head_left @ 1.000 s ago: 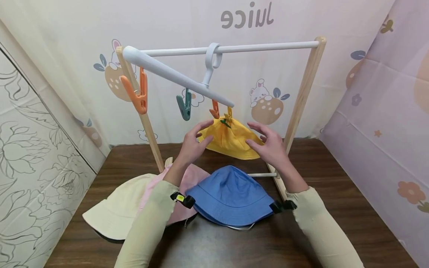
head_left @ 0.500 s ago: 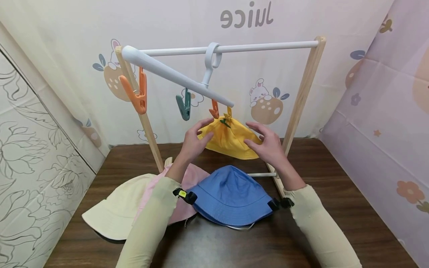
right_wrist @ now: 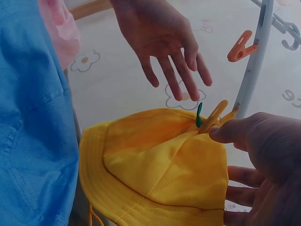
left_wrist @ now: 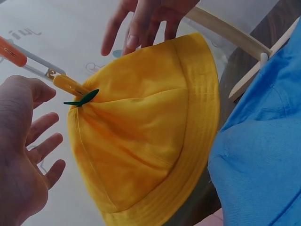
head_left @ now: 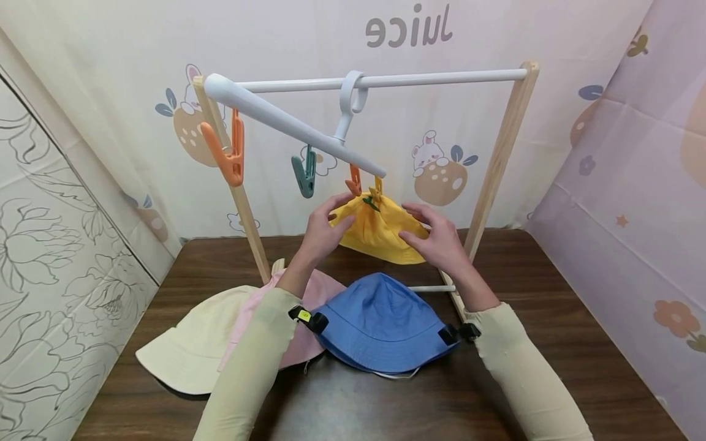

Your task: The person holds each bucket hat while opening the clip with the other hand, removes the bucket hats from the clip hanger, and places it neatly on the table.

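Observation:
A yellow bucket hat (head_left: pixel 380 236) with a small green leaf tab (left_wrist: pixel 83 99) hangs by its crown from a yellow clothespin (right_wrist: pixel 214 117) at the near end of a white hanger (head_left: pixel 281 122). On its left side my left hand (head_left: pixel 324 229) is held up with fingers spread and bent loosely, a gap showing between them and the hat in the left wrist view. To the right of the hat, my right hand (head_left: pixel 436 236) holds nothing. Its fingers overlap the hat's edge in the right wrist view, the thumb close by the clothespin.
The hanger hooks over the rod (head_left: pixel 441 78) of a wooden-sided rack (head_left: pixel 502 153). Two orange clothespins (head_left: pixel 228 150) and a green one (head_left: pixel 305 173) hang from it. Below, a blue hat (head_left: pixel 380 318), a pink hat (head_left: pixel 317 291) and a cream hat (head_left: pixel 204 337) lie on the dark table (head_left: pixel 540 294).
Both hands have drifted slightly inward, closer to the yellow hat. The hat still hangs from its clothespin, and the other hats have stayed put.

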The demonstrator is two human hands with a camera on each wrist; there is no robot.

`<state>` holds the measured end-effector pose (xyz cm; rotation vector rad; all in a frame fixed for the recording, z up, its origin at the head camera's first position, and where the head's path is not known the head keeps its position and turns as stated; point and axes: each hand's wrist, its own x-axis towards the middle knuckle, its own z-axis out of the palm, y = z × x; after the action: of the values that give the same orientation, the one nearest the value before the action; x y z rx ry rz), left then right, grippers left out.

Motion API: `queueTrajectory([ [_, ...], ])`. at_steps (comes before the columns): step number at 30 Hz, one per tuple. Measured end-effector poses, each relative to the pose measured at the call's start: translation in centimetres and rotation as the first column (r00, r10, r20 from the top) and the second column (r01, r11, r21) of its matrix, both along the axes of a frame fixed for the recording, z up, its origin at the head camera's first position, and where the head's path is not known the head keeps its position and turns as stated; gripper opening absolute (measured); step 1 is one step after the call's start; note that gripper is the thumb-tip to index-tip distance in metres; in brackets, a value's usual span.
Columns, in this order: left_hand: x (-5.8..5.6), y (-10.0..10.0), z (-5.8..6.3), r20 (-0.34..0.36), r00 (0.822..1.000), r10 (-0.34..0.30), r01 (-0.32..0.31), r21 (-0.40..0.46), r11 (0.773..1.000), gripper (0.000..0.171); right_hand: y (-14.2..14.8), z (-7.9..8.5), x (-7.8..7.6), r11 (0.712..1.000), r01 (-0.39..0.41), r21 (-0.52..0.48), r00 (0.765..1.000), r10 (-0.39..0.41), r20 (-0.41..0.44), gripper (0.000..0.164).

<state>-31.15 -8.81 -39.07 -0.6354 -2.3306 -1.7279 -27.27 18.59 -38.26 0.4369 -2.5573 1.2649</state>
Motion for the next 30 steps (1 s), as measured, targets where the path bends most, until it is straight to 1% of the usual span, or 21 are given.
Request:
queueTrajectory([
  [6, 0.0, 0.1, 0.1, 0.017, 1.000, -0.003, 0.004, -0.005, 1.000, 0.050, 0.0, -0.1, -0.1, 1.000, -0.003, 0.029, 1.000, 0.004, -0.012, 0.063],
  [16, 0.0, 0.4, -0.3, 0.016, 1.000, -0.025, 0.025, 0.011, 1.000, 0.050, 0.1, -0.8, -0.8, 0.997, -0.035, 0.063, 0.999, 0.036, -0.011, 0.068],
  [20, 0.1, 0.4, -0.4, 0.014, 1.000, -0.019, 0.019, 0.017, 1.000, 0.049, 0.0, -1.0, -1.1, 0.996, -0.040, 0.074, 0.999, 0.041, -0.015, 0.069],
  [26, 0.1, 0.5, -0.4, 0.009, 1.000, -0.022, 0.022, 0.019, 1.000, 0.047, -0.2, -1.1, -1.1, 0.994, -0.048, 0.099, 0.999, 0.047, 0.016, 0.073],
  [30, 0.1, 0.6, -0.4, 0.003, 1.000, -0.029, 0.029, 0.021, 0.999, 0.047, -0.1, -1.1, -0.9, 0.989, -0.059, 0.134, 0.998, 0.055, 0.035, 0.075],
])
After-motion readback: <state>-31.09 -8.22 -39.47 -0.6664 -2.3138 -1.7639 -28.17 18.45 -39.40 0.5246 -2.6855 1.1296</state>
